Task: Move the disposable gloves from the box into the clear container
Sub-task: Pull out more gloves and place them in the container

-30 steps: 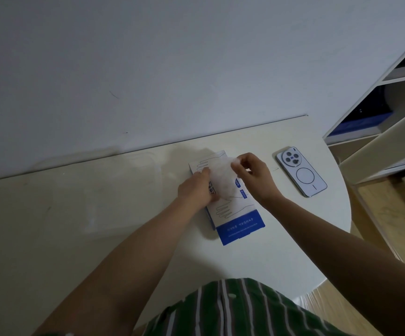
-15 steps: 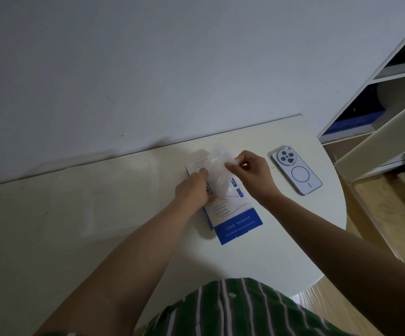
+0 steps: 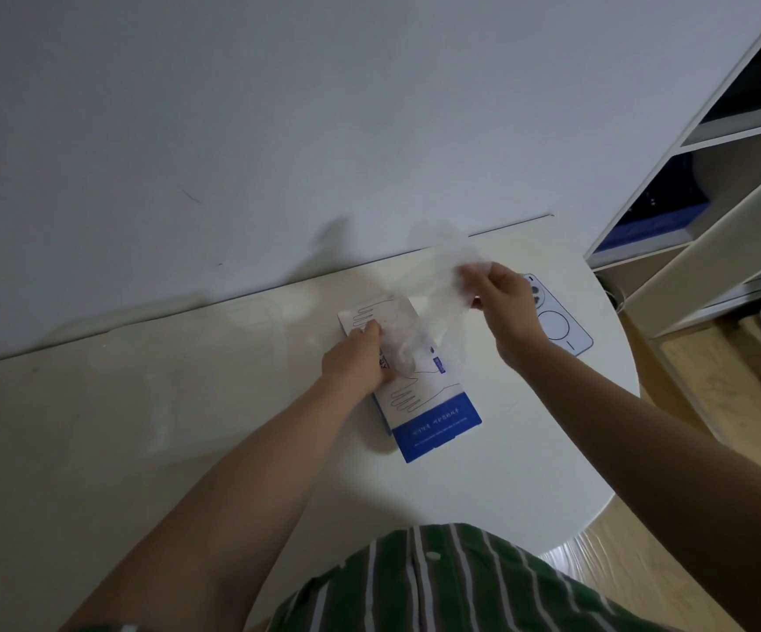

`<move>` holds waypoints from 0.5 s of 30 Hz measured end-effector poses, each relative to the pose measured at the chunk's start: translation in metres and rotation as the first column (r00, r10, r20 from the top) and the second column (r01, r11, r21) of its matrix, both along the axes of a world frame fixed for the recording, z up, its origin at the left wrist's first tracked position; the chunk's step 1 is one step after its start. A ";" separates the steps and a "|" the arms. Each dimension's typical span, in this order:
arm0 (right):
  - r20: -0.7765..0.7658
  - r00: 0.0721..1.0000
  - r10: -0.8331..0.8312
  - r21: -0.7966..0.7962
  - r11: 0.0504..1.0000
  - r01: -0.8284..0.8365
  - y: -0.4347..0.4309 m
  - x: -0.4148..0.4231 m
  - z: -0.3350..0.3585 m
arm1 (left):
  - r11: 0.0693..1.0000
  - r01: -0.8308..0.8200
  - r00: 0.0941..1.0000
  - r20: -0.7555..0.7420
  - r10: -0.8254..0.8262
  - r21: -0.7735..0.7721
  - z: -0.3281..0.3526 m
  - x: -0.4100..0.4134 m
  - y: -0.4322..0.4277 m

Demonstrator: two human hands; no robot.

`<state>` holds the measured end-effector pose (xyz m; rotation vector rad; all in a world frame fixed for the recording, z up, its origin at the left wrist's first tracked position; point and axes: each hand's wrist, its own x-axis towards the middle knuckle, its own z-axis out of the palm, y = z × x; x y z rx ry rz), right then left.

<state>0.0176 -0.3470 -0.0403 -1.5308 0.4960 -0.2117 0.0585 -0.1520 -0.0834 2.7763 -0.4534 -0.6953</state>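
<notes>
The right hand (image 3: 504, 307) pinches a clear glove (image 3: 437, 275), lifted above the box (image 3: 433, 403). The glove's lower end trails down to the box top beside the left hand (image 3: 355, 364), whose curled fingers hold the box on the table (image 3: 96, 449).

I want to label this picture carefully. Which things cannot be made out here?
All in the head view:
- Opening of the box: covered by the left hand and the gloves.
- Number of gloves: see-through and blurred.
- The phone: partly behind the right hand.
- The clear container: only a faint outline.
</notes>
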 end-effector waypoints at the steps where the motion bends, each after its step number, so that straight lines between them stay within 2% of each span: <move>1: 0.028 0.999 -0.024 0.025 0.999 0.023 -0.003 0.000 0.006 | 1.000 0.000 1.000 -0.007 0.000 0.007 0.000 0.000 -0.001; 3: 0.051 0.999 -0.004 0.059 0.998 0.001 -0.006 -0.001 0.012 | 1.000 -0.001 1.000 -0.019 0.001 0.003 0.000 0.001 -0.001; 6: -0.007 0.986 0.166 0.145 0.976 -0.164 -0.004 -0.009 0.013 | 0.999 0.000 0.998 -0.064 -0.002 -0.043 0.002 0.004 0.002; 7: -0.027 0.973 0.230 0.177 0.959 -0.222 -0.002 -0.011 0.014 | 0.996 -0.016 0.997 -0.083 0.009 -0.085 0.004 0.006 0.003; 9: -0.034 0.945 0.326 0.212 0.926 -0.312 0.004 -0.013 0.018 | 0.955 -0.131 0.988 -0.118 0.103 -0.266 0.013 0.009 0.008; 10: -0.027 0.935 0.354 0.209 0.917 -0.341 0.007 -0.012 0.021 | 0.882 -0.245 0.966 -0.177 0.188 -0.402 0.022 0.010 0.011; 12: -0.004 0.920 0.393 0.163 0.908 -0.387 0.016 -0.009 0.027 | 0.620 -0.482 0.874 -0.390 0.290 -0.620 0.046 0.009 0.015; 14: 0.010 0.903 0.429 0.139 0.894 -0.426 0.028 -0.005 0.032 | 0.400 -0.622 0.781 -0.569 0.255 -0.674 0.072 0.008 0.021; 15: 0.009 0.892 0.453 0.138 0.883 -0.450 0.034 -0.003 0.034 | 0.354 -0.655 0.752 -0.624 0.212 -0.668 0.081 0.010 0.026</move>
